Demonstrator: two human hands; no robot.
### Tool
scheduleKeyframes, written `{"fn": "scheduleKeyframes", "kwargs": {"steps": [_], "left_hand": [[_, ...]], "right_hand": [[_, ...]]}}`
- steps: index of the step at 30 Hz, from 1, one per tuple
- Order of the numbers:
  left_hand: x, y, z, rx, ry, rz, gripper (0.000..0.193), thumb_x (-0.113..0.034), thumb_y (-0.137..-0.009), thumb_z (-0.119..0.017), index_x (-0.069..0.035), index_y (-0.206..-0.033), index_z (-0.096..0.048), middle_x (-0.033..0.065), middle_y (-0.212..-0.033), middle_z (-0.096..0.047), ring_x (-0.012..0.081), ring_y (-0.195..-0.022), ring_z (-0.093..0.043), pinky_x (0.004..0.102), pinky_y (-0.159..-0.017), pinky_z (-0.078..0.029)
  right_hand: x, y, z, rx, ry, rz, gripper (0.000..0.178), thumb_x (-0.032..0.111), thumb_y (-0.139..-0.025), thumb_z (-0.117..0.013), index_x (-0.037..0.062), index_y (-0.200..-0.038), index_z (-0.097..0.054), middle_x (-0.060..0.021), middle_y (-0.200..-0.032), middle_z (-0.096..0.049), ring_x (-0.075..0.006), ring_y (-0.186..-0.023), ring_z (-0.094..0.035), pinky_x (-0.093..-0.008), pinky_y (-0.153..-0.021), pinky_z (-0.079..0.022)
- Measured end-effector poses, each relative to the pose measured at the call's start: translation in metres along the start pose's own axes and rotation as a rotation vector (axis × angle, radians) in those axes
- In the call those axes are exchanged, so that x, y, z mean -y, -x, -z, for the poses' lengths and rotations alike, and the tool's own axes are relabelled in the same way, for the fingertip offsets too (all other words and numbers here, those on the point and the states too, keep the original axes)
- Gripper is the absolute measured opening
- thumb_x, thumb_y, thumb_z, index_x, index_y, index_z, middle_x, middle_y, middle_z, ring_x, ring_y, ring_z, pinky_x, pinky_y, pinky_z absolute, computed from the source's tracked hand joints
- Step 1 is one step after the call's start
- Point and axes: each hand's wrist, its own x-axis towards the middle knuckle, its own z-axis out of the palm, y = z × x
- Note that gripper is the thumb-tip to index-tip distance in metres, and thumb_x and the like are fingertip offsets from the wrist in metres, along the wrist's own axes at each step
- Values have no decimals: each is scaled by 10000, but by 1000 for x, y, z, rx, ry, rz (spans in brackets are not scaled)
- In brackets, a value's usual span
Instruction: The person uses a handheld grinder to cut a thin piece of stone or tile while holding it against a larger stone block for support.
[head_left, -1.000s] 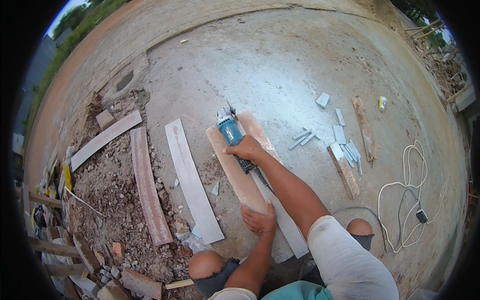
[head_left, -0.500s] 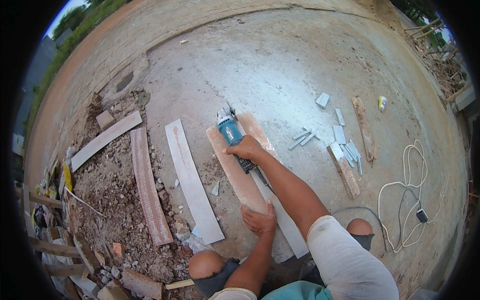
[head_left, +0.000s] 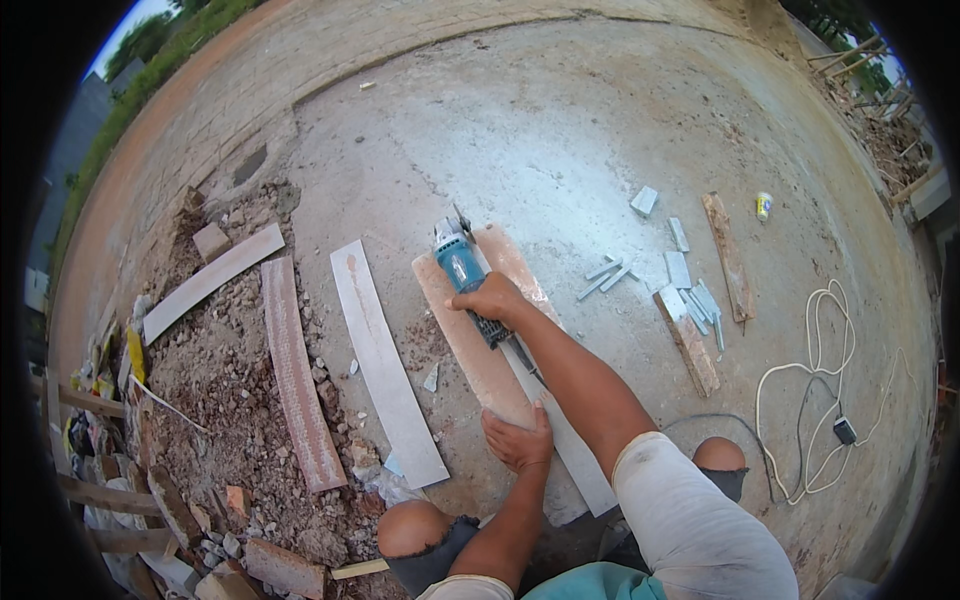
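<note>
My right hand is wrapped round the body of a teal and black angle grinder. The grinder's metal head and disc are at its far end, over a long pinkish-brown tile strip. My left hand lies on the near end of this strip, fingers along its left edge and thumb towards the right. Right of my left hand, a pale grey strip runs towards me, partly under my right forearm. Another brown tile part shows right of the grinder. Whether the disc touches the tile I cannot tell.
To the left lie a pale strip, a reddish patterned strip and rubble. Small cut pieces and two wooden lengths lie to the right. A white cable loops near a black plug.
</note>
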Motion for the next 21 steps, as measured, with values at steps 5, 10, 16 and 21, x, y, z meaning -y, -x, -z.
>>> {"fn": "scheduleKeyframes", "kwargs": {"steps": [5, 10, 16, 21], "left_hand": [[0, 0, 0, -11, 5, -1, 1007, -552, -768, -697, 60, -1436, -257, 255, -1406, -398, 421, -1303, -394, 500, -1089, -305], [0, 0, 0, 7, -1, 7, 1002, -546, -770, -695, 62, -1436, -257, 253, -1404, -399, 416, -1303, -395, 500, -1088, -307], [0, 0, 1, 7, -4, 6, 1001, -544, -770, -696, 65, -1433, -259, 254, -1400, -403, 418, -1299, -399, 499, -1085, -310], [0, 0, 0, -4, -4, -5, 1000, -544, -770, -696, 65, -1433, -260, 253, -1399, -406, 418, -1296, -402, 500, -1082, -310]], "right_hand": [[-7, 2, -6, -57, -19, 38, 700, 491, -583, -838, -92, -927, -658, -227, -932, -677, -305, -807, -679, -355, -703, -521], [-8, 4, -7, -53, -21, 25, 674, 482, -585, -840, -85, -903, -663, -219, -906, -680, -290, -780, -680, -353, -680, -520], [-5, 9, -5, -64, -12, 19, 673, 475, -586, -839, -93, -899, -660, -222, -905, -679, -288, -772, -678, -353, -671, -519], [-6, 8, -5, -61, -16, 28, 687, 488, -584, -835, -97, -899, -658, -223, -903, -676, -292, -782, -678, -352, -673, -518]]}}
